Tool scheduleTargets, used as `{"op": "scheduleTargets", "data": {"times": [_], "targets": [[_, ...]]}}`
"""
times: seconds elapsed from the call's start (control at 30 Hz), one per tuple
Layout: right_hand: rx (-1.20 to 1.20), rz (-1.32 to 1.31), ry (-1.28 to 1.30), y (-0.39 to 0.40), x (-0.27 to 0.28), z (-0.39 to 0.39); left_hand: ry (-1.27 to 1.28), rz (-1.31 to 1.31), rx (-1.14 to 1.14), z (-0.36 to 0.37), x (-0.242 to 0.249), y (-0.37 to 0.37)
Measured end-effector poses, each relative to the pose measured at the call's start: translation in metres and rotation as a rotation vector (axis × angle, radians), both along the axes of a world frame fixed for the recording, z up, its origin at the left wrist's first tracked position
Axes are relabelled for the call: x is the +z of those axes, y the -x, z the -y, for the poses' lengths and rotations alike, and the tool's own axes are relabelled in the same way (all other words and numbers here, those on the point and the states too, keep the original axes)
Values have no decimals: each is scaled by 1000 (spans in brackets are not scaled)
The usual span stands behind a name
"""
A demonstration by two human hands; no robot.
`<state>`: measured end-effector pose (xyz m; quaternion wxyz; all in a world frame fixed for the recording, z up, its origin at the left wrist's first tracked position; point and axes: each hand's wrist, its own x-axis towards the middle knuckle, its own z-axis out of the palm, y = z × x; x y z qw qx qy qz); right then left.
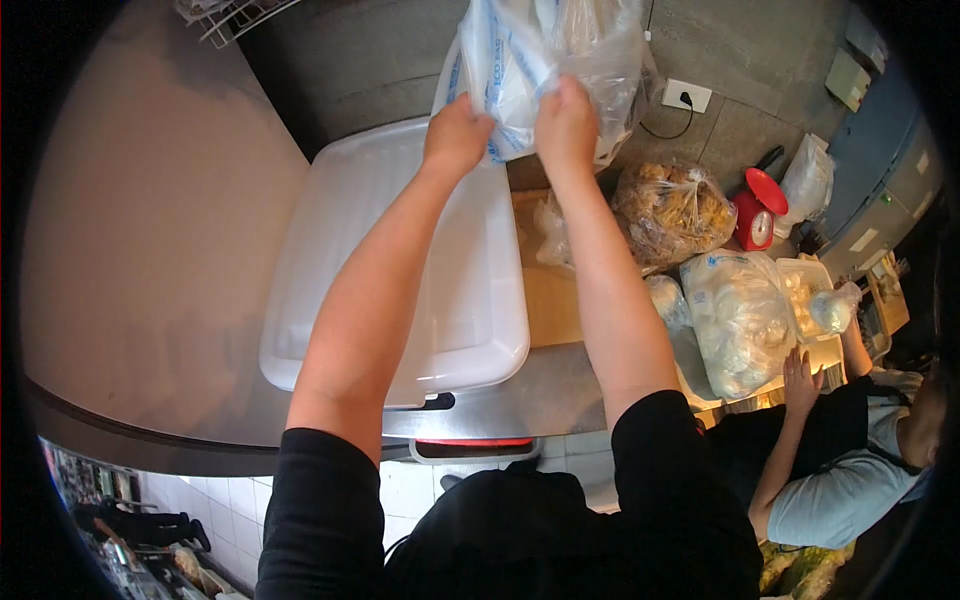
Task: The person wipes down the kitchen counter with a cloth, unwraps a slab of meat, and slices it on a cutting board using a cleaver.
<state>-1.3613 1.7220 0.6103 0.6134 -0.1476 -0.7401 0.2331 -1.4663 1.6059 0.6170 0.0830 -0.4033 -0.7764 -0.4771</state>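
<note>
Both my arms reach forward to a clear plastic bag [497, 60] with blue print, at the wall above the counter. My left hand [458, 136] is closed on its lower left part. Higher on the right, my right hand [568, 122] grips the same bag, fingers curled into the plastic. Other clear plastic [615, 40] hangs right beside it; where one bag ends and another begins is hard to tell. Below my left forearm lies a large white plastic lid or shallow tub [465, 310].
Right of my arm stand a bag of brown food pieces [675, 210], a red scale [757, 215] and a full white bag [740, 320]. A co-worker's hand [801, 383] is near that bag. A socket [687, 96] with a plugged cord is on the wall.
</note>
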Motion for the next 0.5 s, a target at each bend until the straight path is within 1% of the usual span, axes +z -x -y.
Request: {"op": "scheduleTargets", "data": {"times": [0.03, 0.07, 0.1, 0.13, 0.17, 0.2, 0.23, 0.3, 0.37, 0.5], "targets": [[-1, 17, 7, 4, -25, -2, 23, -68, 48, 1, -6, 2], [-31, 169, 125, 9, -64, -8, 30, -57, 39, 0, -15, 0], [-58, 305, 229, 7, -67, -6, 55, -41, 86, -2, -15, 0], [-45, 441, 226, 3, -62, -12, 62, -38, 150, -3, -6, 9], [-52, 508, 238, 3, -62, -16, 65, -30, 159, 0, -6, 14], [-57, 527, 261, -9, -74, -14, 115, -3, 157, 1, -17, 11], [-66, 509, 240, -11, -65, -22, 118, -10, 159, -5, -5, 12], [-74, 483, 224, -17, -62, -18, 88, -38, 169, -5, -6, 12], [-81, 435, 215, -17, -56, -16, 151, -38, 192, -4, 5, 6], [-37, 413, 206, -18, -21, -6, 91, -52, 118, -8, 0, 8]]}}
